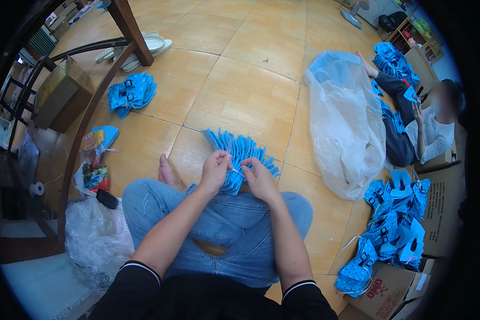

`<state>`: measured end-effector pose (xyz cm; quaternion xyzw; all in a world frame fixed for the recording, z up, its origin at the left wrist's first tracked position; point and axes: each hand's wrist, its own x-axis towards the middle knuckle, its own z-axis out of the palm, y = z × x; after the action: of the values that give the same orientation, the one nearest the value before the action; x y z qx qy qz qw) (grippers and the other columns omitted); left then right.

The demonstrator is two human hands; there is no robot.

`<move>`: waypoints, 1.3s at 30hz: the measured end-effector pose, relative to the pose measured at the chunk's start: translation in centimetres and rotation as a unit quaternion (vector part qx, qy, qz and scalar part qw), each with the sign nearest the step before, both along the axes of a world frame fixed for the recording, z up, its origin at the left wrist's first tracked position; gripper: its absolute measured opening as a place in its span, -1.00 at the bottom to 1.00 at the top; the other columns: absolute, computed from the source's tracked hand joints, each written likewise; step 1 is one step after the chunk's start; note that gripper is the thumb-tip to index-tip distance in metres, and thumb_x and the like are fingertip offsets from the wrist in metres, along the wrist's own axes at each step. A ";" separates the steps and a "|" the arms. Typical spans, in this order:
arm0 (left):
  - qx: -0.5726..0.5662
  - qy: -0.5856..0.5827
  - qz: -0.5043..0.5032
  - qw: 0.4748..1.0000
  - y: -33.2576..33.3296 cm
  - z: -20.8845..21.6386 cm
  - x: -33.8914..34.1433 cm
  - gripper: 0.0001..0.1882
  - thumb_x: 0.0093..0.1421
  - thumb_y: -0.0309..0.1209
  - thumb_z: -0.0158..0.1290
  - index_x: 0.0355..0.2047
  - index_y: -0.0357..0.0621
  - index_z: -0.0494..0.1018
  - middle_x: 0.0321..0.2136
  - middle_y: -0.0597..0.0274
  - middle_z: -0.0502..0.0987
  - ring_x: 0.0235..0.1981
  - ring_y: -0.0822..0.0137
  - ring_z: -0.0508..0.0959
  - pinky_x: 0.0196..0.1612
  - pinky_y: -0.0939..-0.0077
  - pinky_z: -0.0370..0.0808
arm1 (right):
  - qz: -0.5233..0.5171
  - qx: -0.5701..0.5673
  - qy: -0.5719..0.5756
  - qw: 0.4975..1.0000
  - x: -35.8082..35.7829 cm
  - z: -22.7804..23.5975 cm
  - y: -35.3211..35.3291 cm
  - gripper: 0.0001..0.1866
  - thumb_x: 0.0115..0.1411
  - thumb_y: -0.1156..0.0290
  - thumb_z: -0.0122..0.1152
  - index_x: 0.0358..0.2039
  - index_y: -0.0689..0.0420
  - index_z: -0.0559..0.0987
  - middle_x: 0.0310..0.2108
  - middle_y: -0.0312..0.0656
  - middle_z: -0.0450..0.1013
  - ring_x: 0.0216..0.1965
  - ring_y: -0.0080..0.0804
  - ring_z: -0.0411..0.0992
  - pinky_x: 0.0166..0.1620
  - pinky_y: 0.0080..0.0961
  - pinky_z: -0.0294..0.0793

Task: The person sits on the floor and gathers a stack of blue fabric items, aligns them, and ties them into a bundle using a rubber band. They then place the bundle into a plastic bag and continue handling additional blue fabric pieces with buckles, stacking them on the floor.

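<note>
"How far along is it?"

"Partway, I'd judge. The bundle of blue pieces (245, 146) stands fanned on edge at the middle of the frame, and I have a white tie (236, 171) across its near side. My left hand (216, 169) is pinched narrow on one part of it, my right hand (258, 179) on another."

"Is the knot made?"

"I can't tell from here (my fingers hide the crossing), but it looks unfinished to me. The gathering seems done; the fastening seems to be what's left on this one."

"And the others?"

"A blue heap (385, 221) lies at the lower right, with pale strands (350, 242) trailing from it, so some of it may be tied. One blue stack (130, 93) sits apart at the upper left; whether it's bound, I can't say. Near the right edge, a co-worker (432, 140) has similar blue pieces, beyond the plastic bag (341, 117)."
</note>
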<state>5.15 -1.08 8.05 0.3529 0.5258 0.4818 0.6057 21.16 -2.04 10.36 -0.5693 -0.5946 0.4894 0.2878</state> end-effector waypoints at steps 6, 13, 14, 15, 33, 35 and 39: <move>0.036 -0.011 -0.073 0.997 -0.3 1.8 -0.1 -0.86 0.31 -0.38 -0.04 -0.24 -0.19 0.42 -0.54 0.33 0.50 -0.51 0.61 0.45 -0.52 0.71 0.34 | -0.041 -0.045 0.101 0.993 0.6 0.5 0.5 -0.81 0.29 0.32 0.07 -0.20 0.17 0.47 -0.62 -0.37 0.35 -0.57 -0.68 0.26 -0.51 -0.62 0.24; 0.057 0.134 -0.281 0.949 1.6 2.9 -0.4 -0.82 0.30 -0.36 -0.01 -0.33 -0.23 0.45 -0.55 0.34 0.51 -0.48 0.55 0.48 -0.44 0.65 0.43 | -0.011 -0.139 0.245 0.960 1.5 3.1 0.7 -0.84 0.32 0.35 0.04 -0.16 0.12 0.41 -0.60 -0.42 0.32 -0.56 -0.75 0.22 -0.50 -0.72 0.21; 0.072 0.169 -0.302 0.935 1.9 2.9 -0.3 -0.81 0.30 -0.35 0.00 -0.34 -0.23 0.46 -0.56 0.34 0.50 -0.48 0.56 0.48 -0.42 0.65 0.44 | -0.016 -0.145 0.256 0.956 1.5 3.3 0.7 -0.84 0.32 0.35 0.03 -0.15 0.11 0.41 -0.59 -0.42 0.32 -0.56 -0.75 0.22 -0.50 -0.73 0.21; 0.080 0.188 -0.327 0.923 2.2 3.0 -0.2 -0.82 0.29 -0.37 0.00 -0.34 -0.25 0.47 -0.53 0.33 0.52 -0.45 0.55 0.49 -0.39 0.64 0.45 | -0.024 -0.127 0.274 0.953 1.3 3.4 0.8 -0.83 0.33 0.35 0.03 -0.13 0.12 0.40 -0.59 -0.42 0.33 -0.56 -0.74 0.23 -0.49 -0.73 0.23; -0.008 0.068 -0.358 0.931 3.5 2.3 -1.3 -0.79 0.26 -0.36 0.06 -0.29 -0.28 0.57 -0.45 0.27 0.58 -0.45 0.51 0.52 -0.34 0.66 0.49 | -0.078 0.066 0.058 0.993 0.6 1.4 -0.7 -0.70 0.26 0.37 0.08 -0.04 0.24 0.47 -0.38 -0.08 0.50 -0.30 -0.29 0.50 -0.26 -0.38 0.49; -0.008 0.073 -0.349 0.934 3.6 2.4 -1.6 -0.80 0.24 -0.38 0.08 -0.29 -0.29 0.56 -0.44 0.25 0.59 -0.44 0.51 0.53 -0.33 0.66 0.49 | -0.022 0.110 -0.027 0.993 1.0 1.6 -1.1 -0.78 0.20 0.41 0.11 -0.18 0.23 0.56 -0.37 0.00 0.48 -0.29 -0.16 0.50 -0.24 -0.29 0.47; -0.020 0.047 -0.324 0.945 3.6 2.5 -2.2 -0.85 0.19 -0.45 0.13 -0.30 -0.31 0.56 -0.42 0.21 0.60 -0.42 0.51 0.55 -0.32 0.67 0.49 | -0.022 0.149 -0.149 0.977 1.8 2.5 -1.5 -0.85 0.13 0.45 0.14 -0.32 0.21 0.60 -0.38 0.05 0.46 -0.32 -0.06 0.48 -0.25 -0.25 0.45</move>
<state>2.99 2.56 10.52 0.5140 0.4208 0.2319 0.7106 22.97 -3.54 12.82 -0.5992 -0.6847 0.2984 0.2883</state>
